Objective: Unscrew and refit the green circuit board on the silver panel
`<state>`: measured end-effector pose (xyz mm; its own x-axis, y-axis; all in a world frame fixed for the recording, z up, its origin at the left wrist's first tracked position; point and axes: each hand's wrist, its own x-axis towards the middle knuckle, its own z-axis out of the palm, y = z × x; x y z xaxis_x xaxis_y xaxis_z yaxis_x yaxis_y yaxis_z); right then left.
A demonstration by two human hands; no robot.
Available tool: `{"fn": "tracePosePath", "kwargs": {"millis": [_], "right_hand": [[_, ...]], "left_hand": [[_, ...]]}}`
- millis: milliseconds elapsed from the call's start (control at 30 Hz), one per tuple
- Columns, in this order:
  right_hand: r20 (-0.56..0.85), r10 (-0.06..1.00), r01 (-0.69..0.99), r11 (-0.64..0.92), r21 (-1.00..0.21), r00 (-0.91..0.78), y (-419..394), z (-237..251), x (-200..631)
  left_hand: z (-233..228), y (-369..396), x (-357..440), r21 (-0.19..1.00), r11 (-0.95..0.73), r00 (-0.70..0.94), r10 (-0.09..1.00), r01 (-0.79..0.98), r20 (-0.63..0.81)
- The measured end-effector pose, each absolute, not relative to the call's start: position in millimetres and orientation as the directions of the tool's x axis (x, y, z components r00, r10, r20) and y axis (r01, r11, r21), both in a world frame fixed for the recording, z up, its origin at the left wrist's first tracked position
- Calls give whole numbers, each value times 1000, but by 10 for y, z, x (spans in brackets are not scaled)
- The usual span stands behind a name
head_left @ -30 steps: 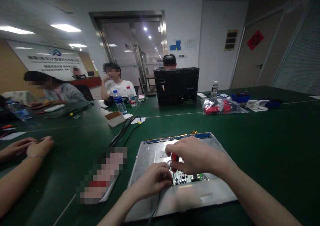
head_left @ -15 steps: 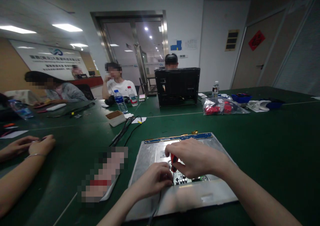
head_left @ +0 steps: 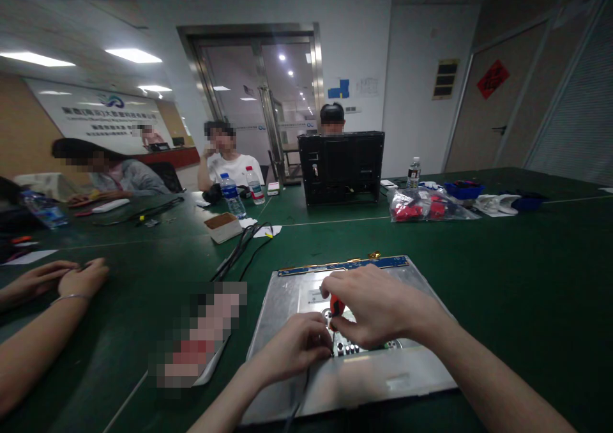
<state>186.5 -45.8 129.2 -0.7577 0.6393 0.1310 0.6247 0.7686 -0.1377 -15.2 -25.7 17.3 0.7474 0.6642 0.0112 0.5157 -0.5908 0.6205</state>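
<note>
A flat silver display panel [head_left: 282, 299] lies in front of me, with a blue circuit strip [head_left: 390, 262] along its far edge. In its middle sits a green circuit board [head_left: 352, 348], partly covered by my hands. My right hand [head_left: 378, 302] is closed on a screwdriver with a red-orange handle [head_left: 336, 305], held upright, its shaft pointing down at the board. My left hand [head_left: 301, 343] has its fingers pinched together beside the shaft near the board; what they hold is hidden. A dark cable [head_left: 301, 391] runs from under that hand toward the front edge.
Left of the panel is a blurred-out flat object [head_left: 205, 337]. Behind it are black cables [head_left: 239, 248] and a small open box [head_left: 223, 227]. A co-worker's hands [head_left: 79, 280] rest at far left. A black monitor back [head_left: 341, 168] and a plastic bag [head_left: 426, 206] stand farther off.
The screwdriver handle has turned slightly in my right hand, which has shifted a little. My left hand stays in place. The whole view has moved very slightly.
</note>
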Motion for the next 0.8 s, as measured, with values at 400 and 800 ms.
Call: {"fn": "tracePosePath", "kwargs": {"millis": [400, 800], "right_hand": [[123, 699, 697, 714, -69, -704, -434, 1277, 1831], [116, 624, 608, 781, -145, -773, -457, 1288, 1856]], "left_hand": [[241, -289, -130, 630, -559, 734, 678, 539, -26], [148, -246, -151, 593, -592, 741, 672, 546, -11]]}}
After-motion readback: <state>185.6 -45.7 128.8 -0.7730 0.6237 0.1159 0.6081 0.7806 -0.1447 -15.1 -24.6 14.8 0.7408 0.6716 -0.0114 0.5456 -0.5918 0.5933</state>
